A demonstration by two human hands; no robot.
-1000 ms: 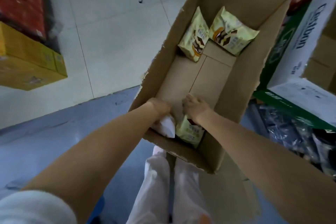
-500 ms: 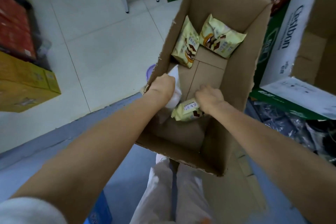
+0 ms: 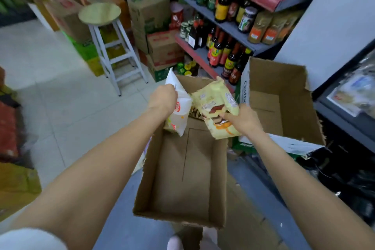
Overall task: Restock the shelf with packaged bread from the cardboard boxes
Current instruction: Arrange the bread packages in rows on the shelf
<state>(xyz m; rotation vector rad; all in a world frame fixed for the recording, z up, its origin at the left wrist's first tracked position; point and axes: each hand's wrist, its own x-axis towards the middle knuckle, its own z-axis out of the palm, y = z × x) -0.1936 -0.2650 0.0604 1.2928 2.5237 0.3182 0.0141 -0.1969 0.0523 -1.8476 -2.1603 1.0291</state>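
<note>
My left hand point(image 3: 163, 98) grips a white bread packet point(image 3: 178, 115) with red print, held upright above the far end of an open brown cardboard box point(image 3: 182, 172). My right hand point(image 3: 242, 118) pinches a pale yellow bread packet point(image 3: 216, 107) with a brown cake picture, lifted beside the white one. Both packets hang over the box. The near part of the box floor is bare; a dark patterned packet edge point(image 3: 194, 114) shows behind the two held packets. A shelf point(image 3: 223, 26) with bottles stands beyond.
A second open box point(image 3: 284, 103) with white and green sides stands at the right. A white stool point(image 3: 113, 46) with a round wooden seat stands on the tiled floor at left. Stacked cartons point(image 3: 160, 46) sit beside the shelf. Dark bags point(image 3: 345, 178) lie at far right.
Both hands have lifted out of the near end of the box, each with a packet, and moved up and forward. The view has tilted up, bringing the shelf and stool into sight.
</note>
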